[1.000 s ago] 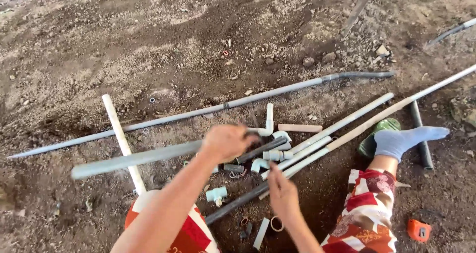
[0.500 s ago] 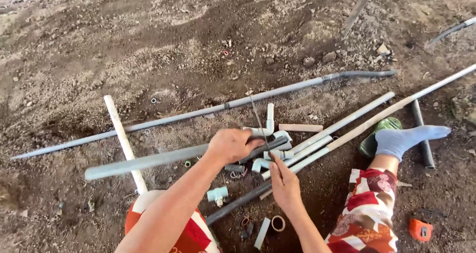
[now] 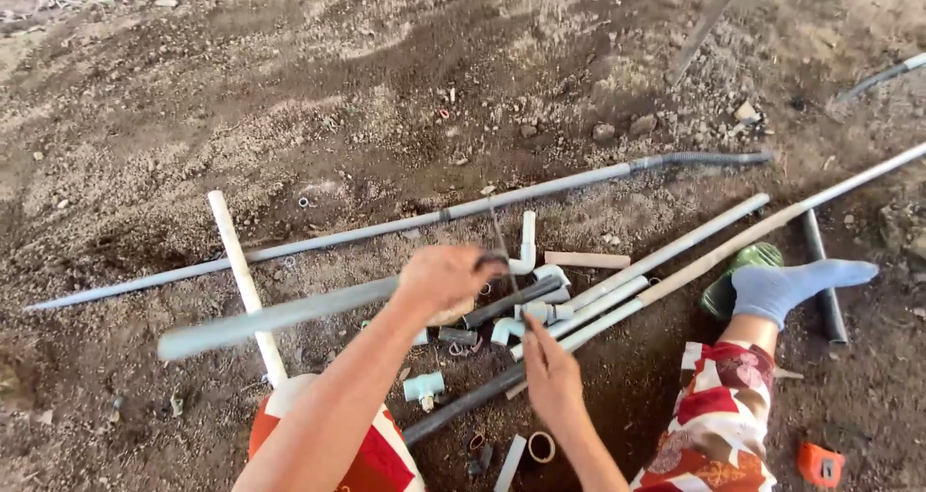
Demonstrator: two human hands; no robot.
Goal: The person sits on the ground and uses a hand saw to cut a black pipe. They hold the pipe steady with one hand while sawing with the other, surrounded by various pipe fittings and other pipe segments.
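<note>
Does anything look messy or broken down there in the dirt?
Nothing looks plainly broken, but it is untidy. Pipes lie crisscrossed on the bare dirt, with small elbow fittings and rings scattered between them. The left hand grips a grey pipe; the right hand hovers over the pile. One long pipe ends in a ribbed, bent section.

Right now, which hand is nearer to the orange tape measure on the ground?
The right hand. It is left of the tape measure and a little higher in the picture. The left hand grips a grey pipe much farther left.
</note>
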